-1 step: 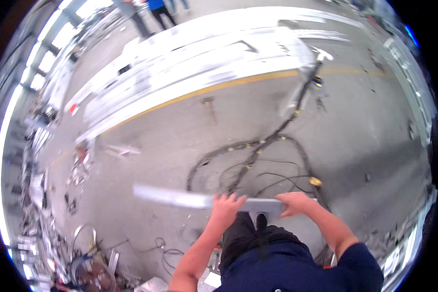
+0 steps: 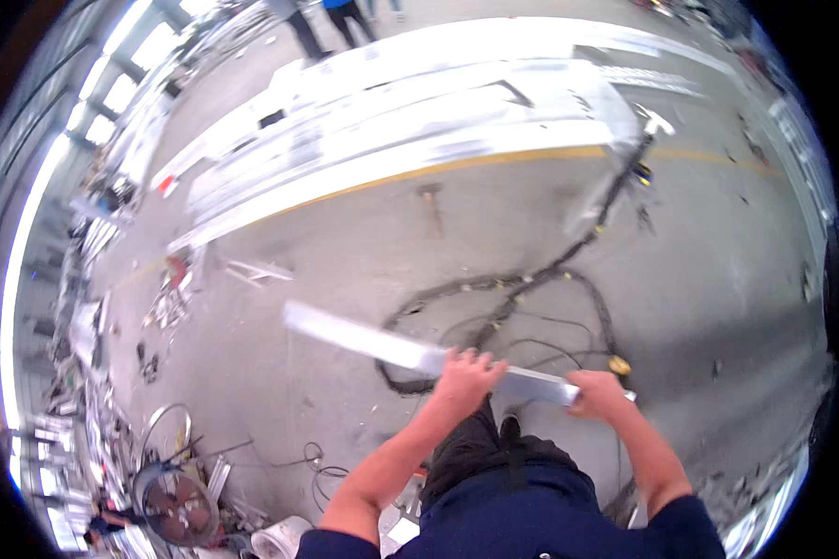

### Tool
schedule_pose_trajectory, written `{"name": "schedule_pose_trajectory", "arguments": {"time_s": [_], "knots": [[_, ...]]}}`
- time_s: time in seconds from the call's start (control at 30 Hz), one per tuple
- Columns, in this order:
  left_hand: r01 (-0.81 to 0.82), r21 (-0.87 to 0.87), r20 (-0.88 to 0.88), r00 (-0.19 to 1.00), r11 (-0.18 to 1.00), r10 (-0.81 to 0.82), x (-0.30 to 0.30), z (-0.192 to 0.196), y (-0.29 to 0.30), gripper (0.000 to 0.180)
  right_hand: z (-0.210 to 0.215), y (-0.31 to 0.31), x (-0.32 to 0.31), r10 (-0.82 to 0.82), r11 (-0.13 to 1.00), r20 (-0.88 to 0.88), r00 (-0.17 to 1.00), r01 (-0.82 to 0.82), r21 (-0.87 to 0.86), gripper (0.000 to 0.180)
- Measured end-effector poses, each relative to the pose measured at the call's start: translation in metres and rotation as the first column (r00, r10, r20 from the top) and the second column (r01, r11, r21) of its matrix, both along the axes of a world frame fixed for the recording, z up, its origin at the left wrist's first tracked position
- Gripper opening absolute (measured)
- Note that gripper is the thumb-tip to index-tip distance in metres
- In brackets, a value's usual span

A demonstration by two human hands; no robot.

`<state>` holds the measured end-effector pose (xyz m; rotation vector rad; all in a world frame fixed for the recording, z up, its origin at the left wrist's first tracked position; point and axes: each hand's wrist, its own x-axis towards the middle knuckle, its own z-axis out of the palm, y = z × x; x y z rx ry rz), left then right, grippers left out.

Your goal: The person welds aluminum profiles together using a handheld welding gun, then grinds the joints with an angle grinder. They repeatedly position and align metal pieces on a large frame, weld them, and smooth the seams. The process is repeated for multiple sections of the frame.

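A long, pale metal bar (image 2: 364, 341), flat-sided like a profile, is held in front of my body over the floor. My left hand (image 2: 469, 380) is wrapped round it near its middle. Close to the bar's right end, my right hand (image 2: 598, 393) grips it too. The bar slants, its free left end pointing forward and to the left. Beneath and beyond it, a thick dark cable bundle (image 2: 508, 303) with yellow bands lies looped on the concrete.
A long pile of white panels (image 2: 391, 121) lies ahead, with a hammer-like tool (image 2: 431, 207) on the floor before it. Two or more people (image 2: 345, 20) stand behind. A drum fan (image 2: 182, 508), a white bucket (image 2: 281, 538) and scrap (image 2: 170, 293) are at left.
The bar has tilted, its left end swinging forward and its right end lower. Both hands have shifted right with it, still holding on. The whole view has moved a little.
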<state>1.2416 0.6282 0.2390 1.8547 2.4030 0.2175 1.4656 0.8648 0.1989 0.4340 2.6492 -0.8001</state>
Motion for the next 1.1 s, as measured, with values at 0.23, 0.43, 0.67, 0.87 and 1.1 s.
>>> {"name": "schedule_pose_trajectory", "arguments": {"time_s": [0.23, 0.43, 0.67, 0.87, 1.1], "knots": [[0.064, -0.195, 0.176, 0.984, 0.979, -0.029, -0.175, 0.006, 0.095, 0.039, 0.074, 0.131, -0.037, -0.108, 0.955, -0.174, 0.979, 0.151, 0.256, 0.034], [0.116, -0.120, 0.578, 0.816, 0.986, -0.025, -0.299, -0.072, 0.169, 0.032, 0.189, 0.229, -0.171, -0.091, 0.642, -0.219, 0.971, 0.225, 0.732, 0.041], [-0.380, 0.033, 0.966, 0.251, 0.924, 0.068, -0.400, -0.067, 0.252, 0.024, 0.248, 0.255, -0.259, -0.467, 0.575, -0.631, 0.620, 0.755, 0.316, 0.030], [-0.503, 0.178, 0.968, 0.246, 0.846, -0.058, -0.475, 0.018, 0.372, 0.021, 0.142, 0.249, -0.222, -0.757, 0.634, -0.093, 0.647, 0.761, 0.134, 0.034], [-0.399, 0.527, 0.849, 0.287, 0.750, -0.444, -0.495, 0.058, 0.507, 0.031, 0.035, 0.340, -0.256, -0.694, 0.716, -0.098, 0.714, 0.698, 0.011, 0.031]]}}
